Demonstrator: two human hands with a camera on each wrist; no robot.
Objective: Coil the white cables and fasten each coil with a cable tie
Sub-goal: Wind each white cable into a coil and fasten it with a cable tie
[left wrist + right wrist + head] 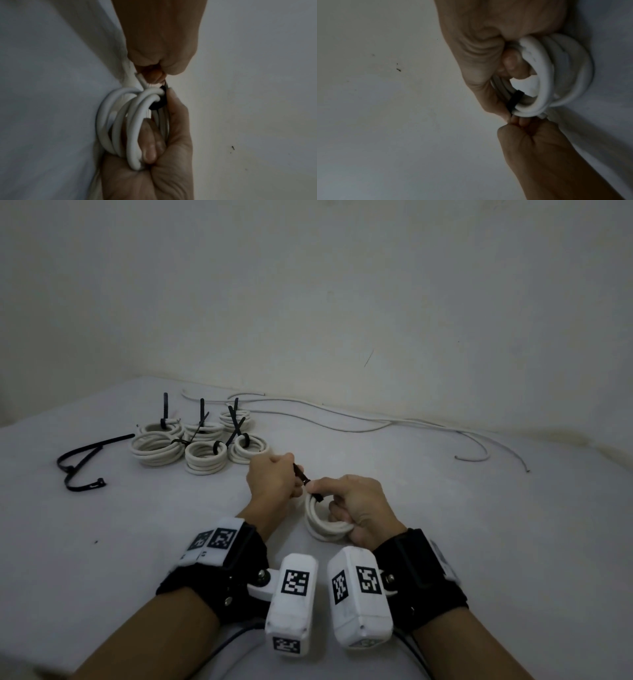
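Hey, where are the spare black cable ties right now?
In the head view, the spare cable ties lie on the white table at far left, beside the finished coils.

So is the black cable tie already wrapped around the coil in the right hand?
Yes, the black cable tie loops around the white coil that the right hand grips.
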